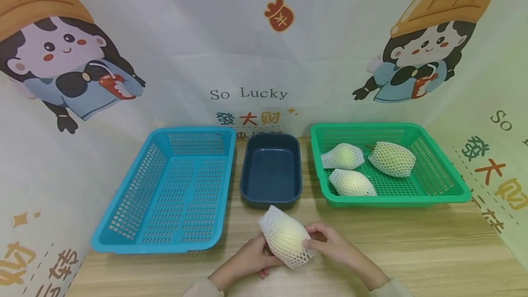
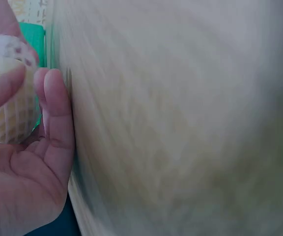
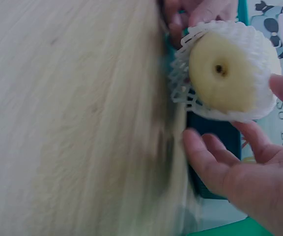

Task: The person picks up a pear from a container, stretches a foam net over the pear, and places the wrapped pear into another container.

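Note:
Between both hands, above the table's near side, is a pale yellow pear point(image 1: 288, 237) in a white foam net. My left hand point(image 1: 256, 255) holds its lower left side, the thumb lying across the net in the left wrist view. On the other side my right hand point(image 1: 330, 244) pinches it with thumb and forefinger. In the right wrist view the pear's point(image 3: 222, 71) round bare end, with a dark spot, shows through the open mouth of the net. Several of the right hand's other fingers stand apart from the fruit there.
A green basket point(image 1: 396, 200) at the right holds three net-wrapped fruits, one of them the pear point(image 1: 392, 159) with a stem. A dark blue tub point(image 1: 271, 200) stands in the middle, and a blue basket point(image 1: 165, 247) at the left. A printed cloth point(image 1: 185, 58) hangs behind.

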The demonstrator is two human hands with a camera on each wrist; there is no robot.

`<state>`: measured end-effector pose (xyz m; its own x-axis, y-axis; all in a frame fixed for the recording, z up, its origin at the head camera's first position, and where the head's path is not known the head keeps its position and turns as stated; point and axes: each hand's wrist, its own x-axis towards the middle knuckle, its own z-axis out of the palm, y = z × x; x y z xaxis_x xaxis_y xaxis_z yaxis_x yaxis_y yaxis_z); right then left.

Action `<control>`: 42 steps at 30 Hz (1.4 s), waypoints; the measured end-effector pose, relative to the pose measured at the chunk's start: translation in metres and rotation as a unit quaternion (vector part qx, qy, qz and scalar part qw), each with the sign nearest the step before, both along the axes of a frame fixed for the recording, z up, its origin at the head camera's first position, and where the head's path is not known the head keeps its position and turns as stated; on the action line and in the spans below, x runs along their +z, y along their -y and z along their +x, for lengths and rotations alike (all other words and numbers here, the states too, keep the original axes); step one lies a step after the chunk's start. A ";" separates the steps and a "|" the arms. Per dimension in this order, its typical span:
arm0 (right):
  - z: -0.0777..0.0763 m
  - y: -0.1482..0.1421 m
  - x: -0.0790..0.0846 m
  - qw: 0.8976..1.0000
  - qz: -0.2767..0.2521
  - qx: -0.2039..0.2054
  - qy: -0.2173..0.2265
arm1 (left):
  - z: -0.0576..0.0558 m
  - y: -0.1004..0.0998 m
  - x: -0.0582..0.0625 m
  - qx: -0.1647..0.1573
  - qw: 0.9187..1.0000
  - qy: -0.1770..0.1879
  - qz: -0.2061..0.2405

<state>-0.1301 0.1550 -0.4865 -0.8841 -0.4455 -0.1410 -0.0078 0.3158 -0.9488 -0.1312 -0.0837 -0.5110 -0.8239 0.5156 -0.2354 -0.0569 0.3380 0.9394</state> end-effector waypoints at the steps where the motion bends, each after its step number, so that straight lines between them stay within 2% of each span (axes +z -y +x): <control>1: 0.001 0.001 0.002 1.000 -0.013 0.004 0.000 | 0.001 0.000 0.000 -0.004 1.000 -0.001 -0.002; 6: 0.006 0.005 0.008 0.995 -0.091 0.025 0.020 | 0.005 -0.001 -0.001 -0.001 1.000 0.020 0.014; 10: 0.010 0.008 0.010 0.996 -0.088 0.006 -0.010 | 0.009 -0.002 -0.001 0.010 0.997 0.063 0.052; 17: 0.017 0.013 0.007 0.995 -0.059 -0.043 -0.072 | 0.024 -0.004 0.000 0.023 0.981 0.170 0.095; 20: 0.018 0.015 0.005 0.994 -0.061 -0.057 -0.074 | 0.031 -0.005 0.000 0.029 0.972 0.205 0.113; 23: 0.018 0.018 0.003 0.994 -0.062 -0.066 -0.058 | 0.034 -0.007 -0.001 0.034 0.965 0.229 0.121; 27: 0.017 0.019 0.002 0.997 -0.038 -0.052 -0.053 | 0.036 -0.009 -0.003 0.037 0.963 0.243 0.112; 32: 0.018 0.020 0.001 0.996 0.044 0.001 -0.078 | 0.035 -0.010 -0.005 0.062 0.962 0.248 0.096; 34: 0.020 0.021 0.000 0.995 0.066 0.016 -0.075 | 0.035 -0.011 -0.006 0.069 0.961 0.248 0.097; 37: 0.023 0.023 -0.004 0.993 0.088 0.014 -0.080 | 0.034 -0.012 -0.006 0.078 0.959 0.252 0.103; 42: 0.023 0.026 -0.004 0.993 0.077 -0.012 -0.084 | 0.034 -0.012 -0.007 0.094 0.957 0.249 0.113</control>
